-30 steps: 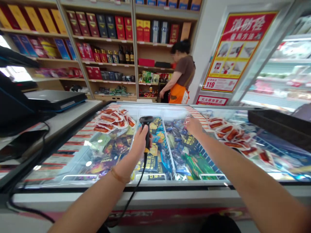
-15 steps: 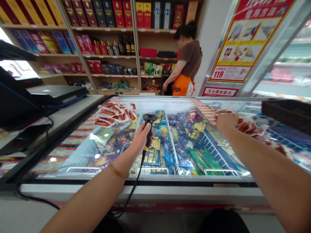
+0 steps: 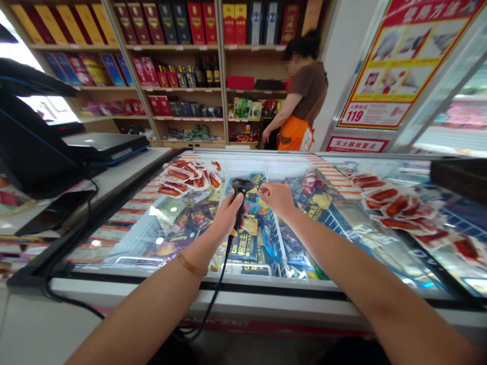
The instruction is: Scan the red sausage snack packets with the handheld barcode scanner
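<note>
One scanner point(image 3: 239, 215), apparently fore-and-aft, head point(image 3: 243, 183) away

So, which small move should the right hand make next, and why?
Probably the right hand should reach for one of the red-brown packets piled left of the scanner: it appears to hold nothing, while the left hand grips the scanner and those packets lie uncovered.
</note>
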Demonstrator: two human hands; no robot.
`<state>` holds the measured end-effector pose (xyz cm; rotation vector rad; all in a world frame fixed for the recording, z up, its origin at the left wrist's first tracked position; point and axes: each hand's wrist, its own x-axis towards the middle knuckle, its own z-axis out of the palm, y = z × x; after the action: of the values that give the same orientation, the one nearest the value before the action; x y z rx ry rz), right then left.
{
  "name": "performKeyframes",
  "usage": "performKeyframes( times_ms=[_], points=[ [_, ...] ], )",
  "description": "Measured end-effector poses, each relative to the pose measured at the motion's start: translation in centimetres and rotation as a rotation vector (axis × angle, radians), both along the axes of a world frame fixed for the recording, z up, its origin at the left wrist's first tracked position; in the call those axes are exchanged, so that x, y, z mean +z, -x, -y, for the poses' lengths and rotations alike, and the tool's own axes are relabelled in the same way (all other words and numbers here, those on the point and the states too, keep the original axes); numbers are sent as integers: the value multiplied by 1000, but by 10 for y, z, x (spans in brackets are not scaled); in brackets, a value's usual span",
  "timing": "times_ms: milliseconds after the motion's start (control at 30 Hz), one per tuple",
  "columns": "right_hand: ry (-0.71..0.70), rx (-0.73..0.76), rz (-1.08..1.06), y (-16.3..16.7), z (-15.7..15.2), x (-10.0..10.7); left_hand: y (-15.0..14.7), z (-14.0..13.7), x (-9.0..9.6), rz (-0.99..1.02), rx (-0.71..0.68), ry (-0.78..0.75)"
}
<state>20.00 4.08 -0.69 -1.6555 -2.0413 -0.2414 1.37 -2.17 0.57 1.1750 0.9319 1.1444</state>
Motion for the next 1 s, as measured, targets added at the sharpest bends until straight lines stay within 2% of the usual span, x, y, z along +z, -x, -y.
performKeyframes(
  times_ms=[67, 167, 267, 333, 400, 533, 633, 767, 1000],
  points=[
    [-72, -3, -75, -3, -1, -4, 2, -1, 0, -6, 5, -5],
    [-105, -116, -114, -24, -7, -11, 3, -3, 1, -4, 12, -5],
    [75, -176, -65, -45, -13, -16, 3, -2, 2, -8, 8, -9],
    [195, -116, -34, -53, -15, -18, 3, -1, 3, -8, 7, -11],
    [225, -38, -57, -57, -16, -18, 3, 1, 5, 1, 20, -14],
    [76, -4, -257, -54, -13, -18, 4, 3, 8, 29, 24, -17],
    [-52, 6, -339, -49, -10, -16, 5, 2, 7, 23, -45, -23],
    [-94, 32, -363, -45, -8, -15, 6, 2, 3, 4, -149, -38],
    [-146, 61, -393, -45, -11, -18, 6, 2, 2, 13, -207, -69]
  ],
)
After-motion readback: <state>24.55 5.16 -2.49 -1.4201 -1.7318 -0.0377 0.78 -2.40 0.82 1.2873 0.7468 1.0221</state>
